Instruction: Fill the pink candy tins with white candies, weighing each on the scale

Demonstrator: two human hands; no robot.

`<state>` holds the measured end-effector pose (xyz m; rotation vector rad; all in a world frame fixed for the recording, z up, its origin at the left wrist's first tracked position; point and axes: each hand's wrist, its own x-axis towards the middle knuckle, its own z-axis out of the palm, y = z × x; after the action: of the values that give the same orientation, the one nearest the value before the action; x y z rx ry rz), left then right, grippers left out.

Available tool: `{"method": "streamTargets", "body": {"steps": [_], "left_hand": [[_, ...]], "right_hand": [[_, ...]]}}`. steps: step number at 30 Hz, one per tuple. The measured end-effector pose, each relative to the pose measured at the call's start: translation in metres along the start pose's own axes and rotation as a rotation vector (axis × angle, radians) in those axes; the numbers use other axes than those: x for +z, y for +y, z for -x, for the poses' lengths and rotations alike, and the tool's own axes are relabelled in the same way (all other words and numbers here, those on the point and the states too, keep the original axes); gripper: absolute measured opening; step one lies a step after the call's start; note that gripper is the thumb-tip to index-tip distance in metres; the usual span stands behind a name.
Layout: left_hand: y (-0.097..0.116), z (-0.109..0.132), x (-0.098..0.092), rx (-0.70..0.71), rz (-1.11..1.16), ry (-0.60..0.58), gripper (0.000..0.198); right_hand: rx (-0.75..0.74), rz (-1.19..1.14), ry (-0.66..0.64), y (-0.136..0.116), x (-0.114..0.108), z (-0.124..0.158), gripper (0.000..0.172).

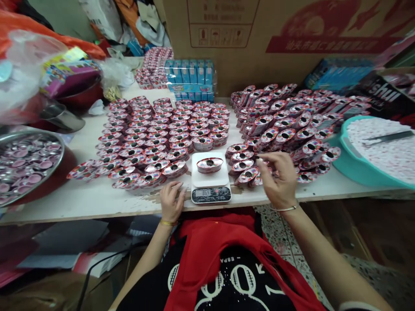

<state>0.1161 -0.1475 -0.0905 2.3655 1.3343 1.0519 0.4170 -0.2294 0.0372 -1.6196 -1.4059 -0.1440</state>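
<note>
A small white kitchen scale [211,195] with a lit digital display stands near the table's front edge. One oval container [209,170], printed in red and pink with a hole in its top, sits upright on its plate. My left hand [172,201] rests at the table edge just left of the scale, fingers loosely bent and apart, holding nothing visible. Over the containers [245,175] right of the scale is my right hand [279,179], thumb and fingertips brought together. Whatever is between those fingertips is too small to make out.
Rows of similar containers [157,141] fill the table's left; more lean together at right [285,123]. A teal basin [343,147] of small white pieces stands far right, a metal bowl [61,172] of pinkish caps far left. Behind are a blue wrapped pack [189,77] and a large carton [227,56].
</note>
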Motion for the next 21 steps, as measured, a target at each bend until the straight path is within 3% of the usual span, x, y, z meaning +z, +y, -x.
{"method": "streamTargets", "body": {"steps": [6,14,18,21], "left_hand": [[0.000,0.000,0.003,-0.008,0.030,0.044,0.024],[0.004,-0.001,0.000,0.010,0.003,0.028,0.024],[0.030,-0.034,0.000,0.159,0.017,0.015,0.042],[0.048,-0.073,0.009,0.269,0.014,-0.081,0.064]], "right_hand": [[0.289,0.189,0.271,0.039,-0.037,0.052,0.025],[0.469,0.077,0.373,0.062,-0.040,0.094,0.029],[0.476,0.009,0.307,0.059,-0.031,0.098,0.027],[0.462,-0.002,0.258,0.053,-0.026,0.096,0.026]]}}
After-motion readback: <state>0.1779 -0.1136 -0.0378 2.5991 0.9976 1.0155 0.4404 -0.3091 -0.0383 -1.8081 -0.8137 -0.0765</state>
